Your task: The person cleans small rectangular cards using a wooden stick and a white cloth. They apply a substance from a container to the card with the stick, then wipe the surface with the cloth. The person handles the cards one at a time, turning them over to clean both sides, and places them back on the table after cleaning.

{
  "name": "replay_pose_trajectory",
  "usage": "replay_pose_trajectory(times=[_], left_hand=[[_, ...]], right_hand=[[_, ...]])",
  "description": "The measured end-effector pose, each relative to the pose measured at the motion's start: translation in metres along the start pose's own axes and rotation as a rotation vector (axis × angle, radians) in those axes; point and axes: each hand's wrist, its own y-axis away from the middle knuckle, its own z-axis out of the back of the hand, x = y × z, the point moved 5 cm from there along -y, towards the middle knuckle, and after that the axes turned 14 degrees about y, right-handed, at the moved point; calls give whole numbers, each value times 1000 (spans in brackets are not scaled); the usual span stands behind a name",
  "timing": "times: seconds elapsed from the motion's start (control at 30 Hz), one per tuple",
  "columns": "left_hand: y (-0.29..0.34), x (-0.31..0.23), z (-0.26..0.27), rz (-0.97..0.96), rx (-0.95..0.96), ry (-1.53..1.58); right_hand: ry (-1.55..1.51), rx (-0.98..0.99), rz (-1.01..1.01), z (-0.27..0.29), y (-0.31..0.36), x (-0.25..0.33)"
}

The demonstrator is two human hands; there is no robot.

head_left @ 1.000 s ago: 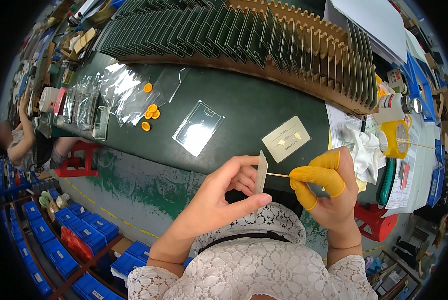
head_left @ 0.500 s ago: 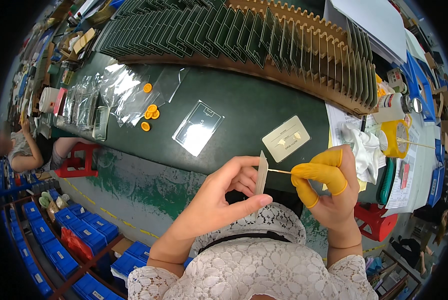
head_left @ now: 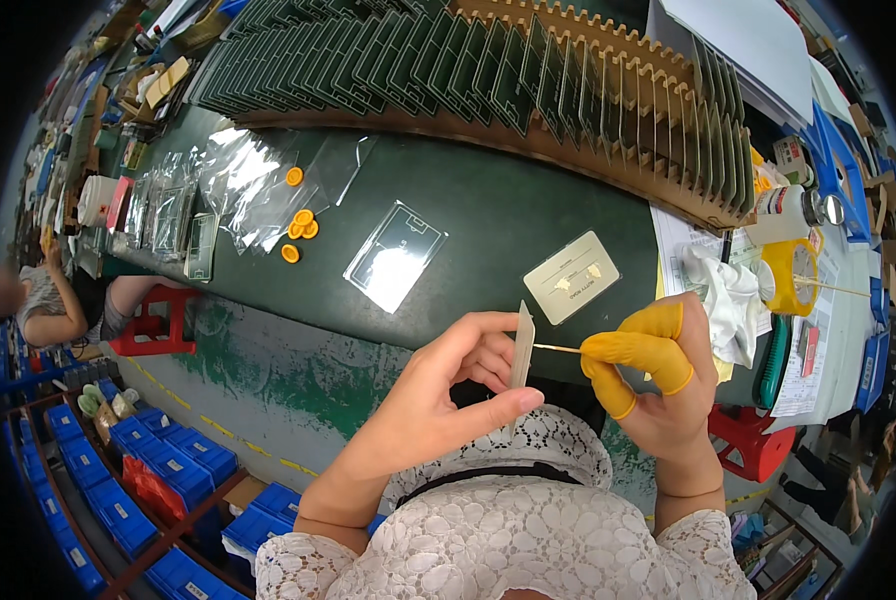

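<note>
My left hand (head_left: 446, 385) grips a thin pale card (head_left: 522, 350) by its edges, thumb below and fingers above, so that it stands almost edge-on to me. Yellow finger cots cover the fingers of my right hand (head_left: 658, 370), which pinch a thin wooden stick (head_left: 556, 348). The stick's tip is at the card's right face; whether it touches cannot be made out. Beyond my hands lies a cream card (head_left: 572, 278) with dark print and pale gold patches. Left of it is a card with a white-lined pitch pattern (head_left: 396, 255), shiny with glare.
Many dark green cards stand in a notched brown rack (head_left: 568, 145) along the back. Several orange caps (head_left: 304, 222) lie near clear plastic bags (head_left: 253, 195). At right are a yellow tape roll (head_left: 794, 278), white cloth (head_left: 723, 300) and a bottle (head_left: 783, 213). Another person (head_left: 53, 300) sits far left.
The stick's tip and my right fingers have shifted very slightly down along the card. My left hand and its card stay put. People at the far right have moved.
</note>
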Motion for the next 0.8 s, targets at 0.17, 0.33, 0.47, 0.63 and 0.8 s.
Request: replay_pose_trajectory(times=[0.17, 0.33, 0.47, 0.63, 0.8], left_hand=[[-1, -1, -2, 4, 14, -5], [-1, 0, -1, -1, 5, -10], [-1, 0, -2, -6, 9, -5], [-2, 1, -3, -4, 7, 9], [2, 0, 1, 3, 6, 10]], right_hand=[[-4, -9, -8, 0, 0, -1], [-15, 30, -3, 0, 1, -1], [11, 1, 2, 1, -1, -1], [-17, 32, 13, 0, 3, -2], [-15, 13, 21, -3, 1, 3]])
